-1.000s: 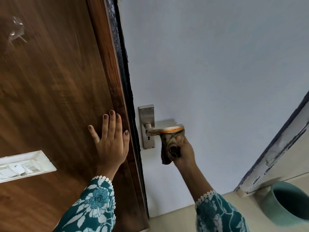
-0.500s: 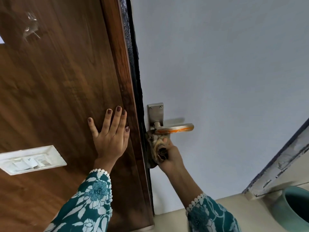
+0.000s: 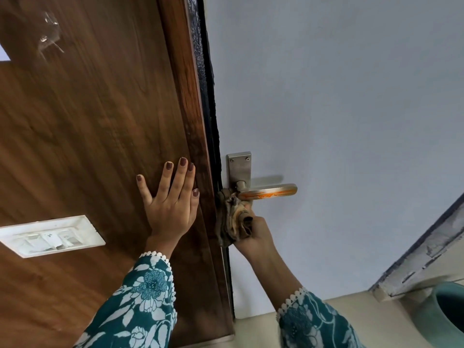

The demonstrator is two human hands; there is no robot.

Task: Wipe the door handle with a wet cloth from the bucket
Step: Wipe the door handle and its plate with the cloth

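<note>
The left hand (image 3: pixel 170 207) lies flat, palm down and fingers (image 3: pixel 182 177) pointing up and slightly spread, the thumb angled out to the left — nails painted dark, the wrist emerging from a teal floral sleeve (image 3: pixel 140 300) with a white scalloped cuff. The right hand (image 3: pixel 253 232) is curled into a fist, fingers closed tight around a bunched cloth (image 3: pixel 232 217), its forearm bare and stretched up and to the left from a matching sleeve — both arms raised, the right reaching slightly lower than the left.
</note>
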